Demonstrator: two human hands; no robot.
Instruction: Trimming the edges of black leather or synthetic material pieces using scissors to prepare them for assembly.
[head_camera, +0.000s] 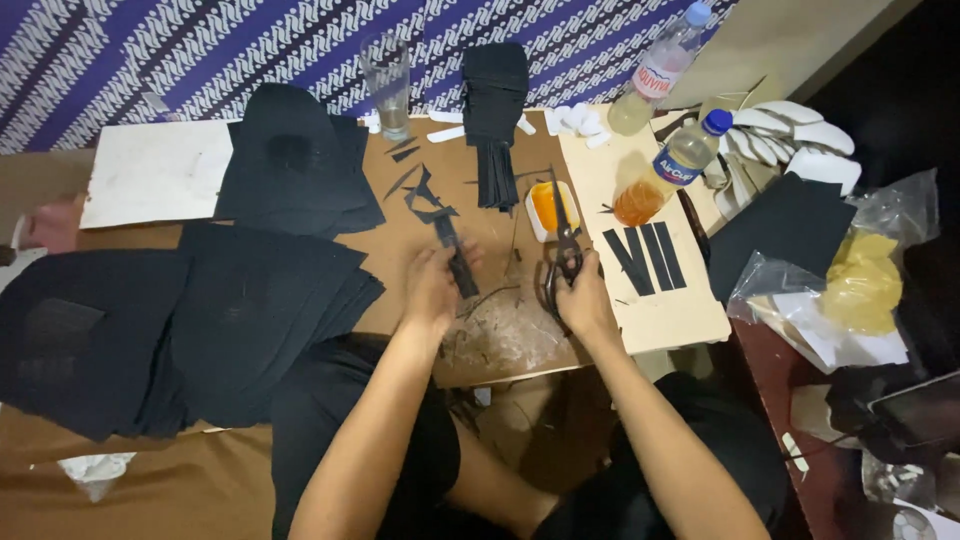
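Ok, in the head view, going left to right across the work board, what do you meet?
White sheet → black sheet stack → drinking glass → left hand holding a black strip → right hand on scissors → cut black strips → clear plastic bag.

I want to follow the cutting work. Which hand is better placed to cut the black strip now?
The right hand: it already grips the scissors, blades pointing away over the board. The left hand holds the black strip beside them, so it likely only steadies the piece.

Purple patterned cloth (200, 50) behind; brown board (500, 230) as worktop (dim light).
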